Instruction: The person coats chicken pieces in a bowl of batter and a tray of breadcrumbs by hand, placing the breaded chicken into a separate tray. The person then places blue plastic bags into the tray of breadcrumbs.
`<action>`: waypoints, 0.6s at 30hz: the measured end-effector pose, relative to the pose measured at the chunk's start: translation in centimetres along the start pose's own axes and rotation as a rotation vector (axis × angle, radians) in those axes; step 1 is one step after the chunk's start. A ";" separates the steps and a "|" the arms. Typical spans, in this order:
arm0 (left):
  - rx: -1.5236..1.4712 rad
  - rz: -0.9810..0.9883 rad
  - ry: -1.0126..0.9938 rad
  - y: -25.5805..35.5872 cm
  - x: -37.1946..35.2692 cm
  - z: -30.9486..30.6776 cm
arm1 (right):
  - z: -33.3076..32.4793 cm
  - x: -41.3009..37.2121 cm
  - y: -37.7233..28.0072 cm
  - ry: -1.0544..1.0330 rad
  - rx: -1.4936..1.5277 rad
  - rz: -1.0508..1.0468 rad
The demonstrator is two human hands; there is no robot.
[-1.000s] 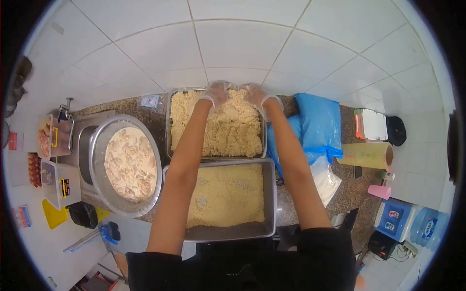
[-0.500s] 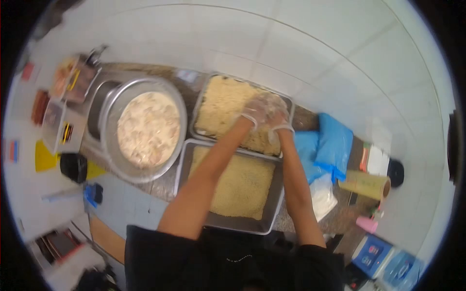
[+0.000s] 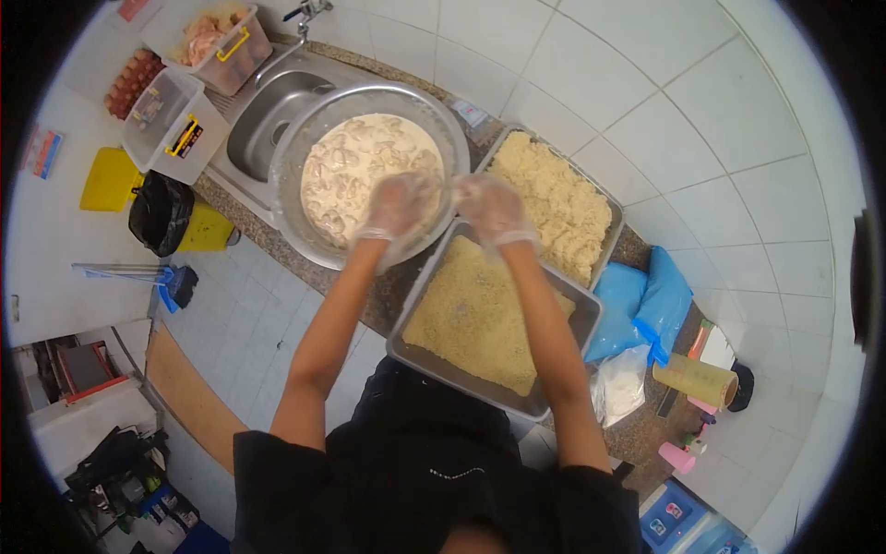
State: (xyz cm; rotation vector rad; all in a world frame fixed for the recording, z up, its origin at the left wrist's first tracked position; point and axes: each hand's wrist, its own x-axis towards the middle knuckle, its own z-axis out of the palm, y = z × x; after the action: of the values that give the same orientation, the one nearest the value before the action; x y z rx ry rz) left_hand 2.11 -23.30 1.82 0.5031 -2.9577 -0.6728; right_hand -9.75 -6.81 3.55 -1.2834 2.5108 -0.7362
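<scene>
My left hand [image 3: 399, 205], in a clear plastic glove, is over the near right part of a large metal bowl [image 3: 449, 120]. Its fingers reach out above pale, creamy batter with chunks that look like raw chicken [image 3: 355, 152]. Also gloved, my right hand [image 3: 491, 205] hovers where the bowl and two trays meet, its fingers bent towards the bowl and blurred. Pale, clumpy crumbs [image 3: 554, 198] fill the far tray [image 3: 616, 220]. Finer yellowish crumbs [image 3: 475, 314] lie in the near grey tray [image 3: 406, 343], below my right wrist.
A sink [image 3: 268, 115] with a tap [image 3: 309, 14] lies left of the bowl. Plastic tubs [image 3: 171, 125] and an egg tray [image 3: 134, 83] stand beyond. Right of the trays are blue bags [image 3: 660, 300], a bag of white powder [image 3: 620, 388] and a film roll [image 3: 692, 380].
Both hands have left the far crumb tray and moved left, the left one over the bowl, the right one to the bowl's right edge. The camera view has turned.
</scene>
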 end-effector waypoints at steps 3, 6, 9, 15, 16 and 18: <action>0.163 -0.057 -0.177 -8.1 -1.8 2.8 | 9.8 5.0 -0.1 -0.014 -0.288 -0.195; 0.219 -0.125 -0.270 -10.3 -3.6 5.0 | 13.3 7.2 -0.5 0.035 -0.516 -0.282; 0.157 -0.156 -0.217 -10.8 -3.7 5.5 | 17.2 9.2 3.3 0.104 -0.563 -0.383; -0.113 -0.318 -0.245 -13.2 -1.0 0.8 | 12.6 9.9 1.5 -0.030 -0.553 -0.227; -0.150 -0.334 -0.204 -13.7 -1.4 0.0 | 12.2 9.9 1.3 -0.050 -0.499 -0.144; -0.061 -0.134 -0.071 -15.1 -1.9 0.9 | 11.0 9.6 -0.2 -0.169 -0.555 -0.166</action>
State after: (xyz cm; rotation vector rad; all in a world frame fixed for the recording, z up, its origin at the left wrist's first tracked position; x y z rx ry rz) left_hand 8.32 -35.14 -5.44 0.6911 -2.9784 -0.8071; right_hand -10.68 -18.28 -5.45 -1.6542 2.5767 0.0652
